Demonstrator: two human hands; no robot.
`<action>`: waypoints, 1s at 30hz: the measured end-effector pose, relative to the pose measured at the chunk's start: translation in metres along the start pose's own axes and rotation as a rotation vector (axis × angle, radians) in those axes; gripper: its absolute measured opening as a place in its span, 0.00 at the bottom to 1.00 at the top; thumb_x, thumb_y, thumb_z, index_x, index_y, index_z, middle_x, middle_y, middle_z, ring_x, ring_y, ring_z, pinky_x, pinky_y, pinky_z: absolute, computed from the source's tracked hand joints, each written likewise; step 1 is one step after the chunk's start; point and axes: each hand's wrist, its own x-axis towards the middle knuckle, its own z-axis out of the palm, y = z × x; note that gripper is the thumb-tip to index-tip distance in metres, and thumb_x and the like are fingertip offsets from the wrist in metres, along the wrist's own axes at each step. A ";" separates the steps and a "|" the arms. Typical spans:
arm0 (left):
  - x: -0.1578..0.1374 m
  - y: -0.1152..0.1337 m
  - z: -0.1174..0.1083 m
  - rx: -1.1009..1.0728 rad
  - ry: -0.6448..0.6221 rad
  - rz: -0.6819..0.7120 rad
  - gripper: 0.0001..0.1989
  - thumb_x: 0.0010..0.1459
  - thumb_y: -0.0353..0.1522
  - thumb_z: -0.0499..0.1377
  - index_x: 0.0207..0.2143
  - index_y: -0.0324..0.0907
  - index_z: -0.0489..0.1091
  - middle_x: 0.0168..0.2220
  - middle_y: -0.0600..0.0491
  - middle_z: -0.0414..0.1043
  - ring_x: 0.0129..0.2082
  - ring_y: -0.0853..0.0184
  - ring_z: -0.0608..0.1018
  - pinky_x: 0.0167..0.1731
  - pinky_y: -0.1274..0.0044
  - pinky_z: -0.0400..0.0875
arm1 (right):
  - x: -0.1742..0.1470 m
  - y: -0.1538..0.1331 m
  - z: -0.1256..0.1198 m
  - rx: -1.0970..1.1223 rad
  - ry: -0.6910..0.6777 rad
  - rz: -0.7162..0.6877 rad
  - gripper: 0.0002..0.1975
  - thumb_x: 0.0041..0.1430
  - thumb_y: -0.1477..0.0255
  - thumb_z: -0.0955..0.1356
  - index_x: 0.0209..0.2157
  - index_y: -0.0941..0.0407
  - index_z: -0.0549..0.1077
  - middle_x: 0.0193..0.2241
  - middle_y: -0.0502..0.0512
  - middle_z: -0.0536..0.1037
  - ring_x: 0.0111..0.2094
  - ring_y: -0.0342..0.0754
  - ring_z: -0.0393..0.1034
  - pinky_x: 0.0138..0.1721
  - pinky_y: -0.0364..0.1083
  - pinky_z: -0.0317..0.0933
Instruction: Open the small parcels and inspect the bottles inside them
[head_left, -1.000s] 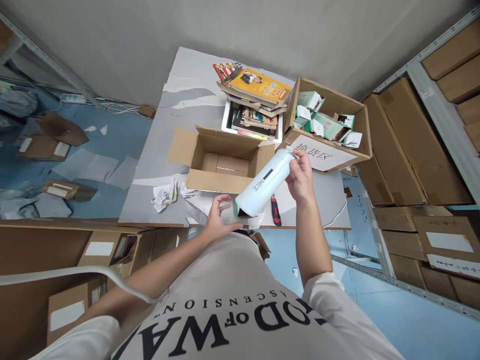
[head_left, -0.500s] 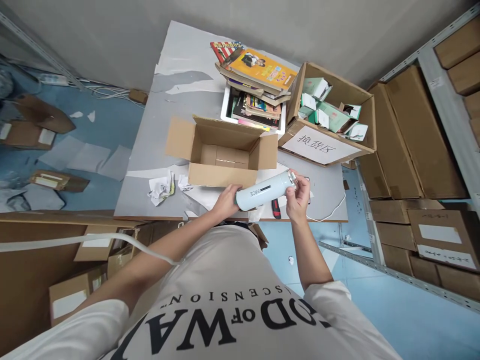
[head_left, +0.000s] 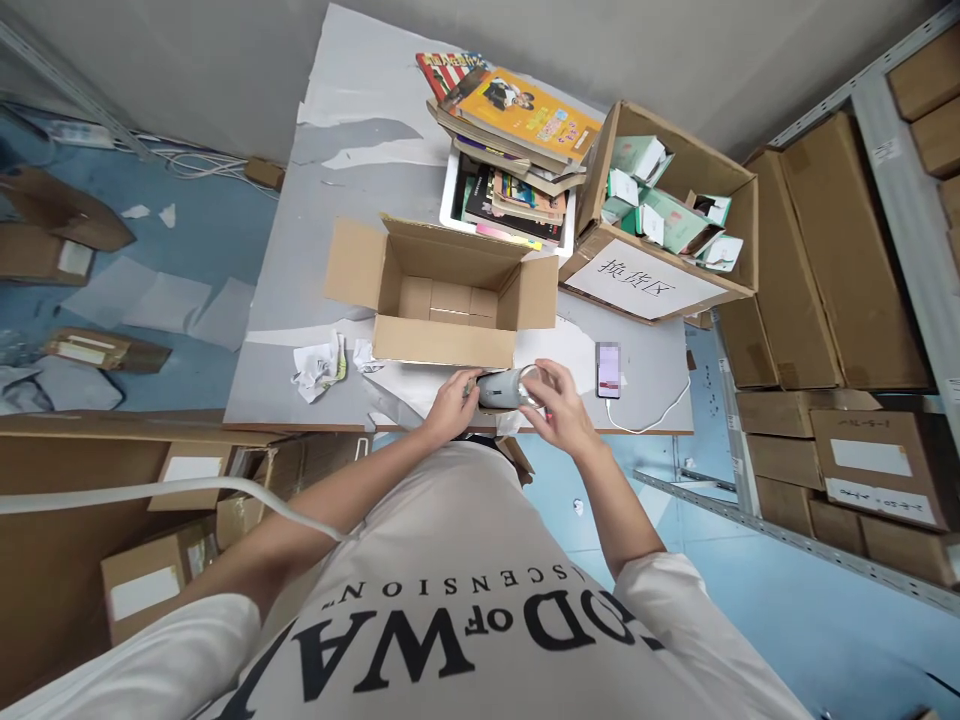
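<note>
A pale blue-grey insulated bottle (head_left: 496,391) lies on its side close to the table's front edge, just in front of an open cardboard box (head_left: 446,341). My left hand (head_left: 451,406) is closed around its left end. At the other end, the fingers of my right hand (head_left: 561,408) grip the bottle's silvery cap. Shadow and my fingers hide part of the bottle. The box stands with its flaps folded out, and its visible inside shows bare cardboard.
Crumpled paper (head_left: 321,367) lies left of the box. A phone (head_left: 608,371) on a white cable lies to the right. Behind are stacked books (head_left: 525,120) and a carton (head_left: 600,250) of small green-white boxes. Shelving (head_left: 889,150) with cartons lines the right side.
The bottle has come down and left, from tilted up to nearly level. Both hands moved with it, the right one leftward, leaving the phone in plain view.
</note>
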 end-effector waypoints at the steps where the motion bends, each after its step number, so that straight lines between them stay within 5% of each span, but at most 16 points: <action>1: 0.000 0.000 0.000 0.003 0.005 0.002 0.16 0.60 0.30 0.50 0.50 0.41 0.66 0.49 0.46 0.70 0.49 0.61 0.73 0.46 0.67 0.72 | 0.003 -0.001 0.004 -0.058 -0.075 -0.027 0.19 0.61 0.64 0.63 0.54 0.48 0.65 0.57 0.62 0.58 0.53 0.56 0.63 0.49 0.56 0.66; 4: 0.002 -0.001 0.001 0.016 0.022 0.000 0.15 0.60 0.29 0.50 0.49 0.41 0.67 0.48 0.46 0.71 0.49 0.62 0.73 0.49 0.66 0.69 | 0.013 0.001 0.020 -0.260 -0.218 -0.098 0.16 0.62 0.65 0.63 0.52 0.46 0.68 0.55 0.61 0.63 0.47 0.53 0.66 0.47 0.55 0.65; 8: 0.001 -0.004 0.000 0.014 0.043 -0.010 0.15 0.60 0.28 0.50 0.49 0.41 0.67 0.48 0.47 0.72 0.50 0.62 0.73 0.50 0.66 0.69 | 0.024 0.003 0.032 -0.441 -0.248 -0.196 0.16 0.60 0.64 0.66 0.50 0.47 0.69 0.50 0.63 0.67 0.46 0.55 0.63 0.52 0.59 0.55; 17: -0.002 -0.011 -0.001 0.007 0.081 -0.027 0.17 0.60 0.30 0.50 0.50 0.41 0.67 0.49 0.46 0.72 0.50 0.61 0.74 0.50 0.65 0.70 | 0.043 0.016 0.034 -0.509 -0.482 -0.479 0.15 0.64 0.74 0.62 0.49 0.45 0.69 0.46 0.58 0.70 0.43 0.50 0.61 0.43 0.51 0.53; 24: -0.002 -0.014 -0.002 -0.047 0.091 -0.058 0.16 0.59 0.32 0.52 0.50 0.41 0.66 0.49 0.46 0.73 0.48 0.61 0.75 0.43 0.68 0.75 | 0.042 0.025 0.042 -0.497 -0.500 -0.429 0.16 0.63 0.65 0.64 0.52 0.45 0.67 0.50 0.59 0.70 0.45 0.53 0.62 0.45 0.53 0.53; 30: -0.009 -0.018 0.003 -0.285 0.094 -0.113 0.19 0.58 0.36 0.57 0.50 0.41 0.60 0.52 0.42 0.70 0.53 0.60 0.73 0.40 0.70 0.77 | 0.024 0.036 0.038 -0.307 -0.436 -0.355 0.21 0.63 0.66 0.62 0.57 0.51 0.63 0.57 0.63 0.64 0.56 0.57 0.58 0.51 0.58 0.57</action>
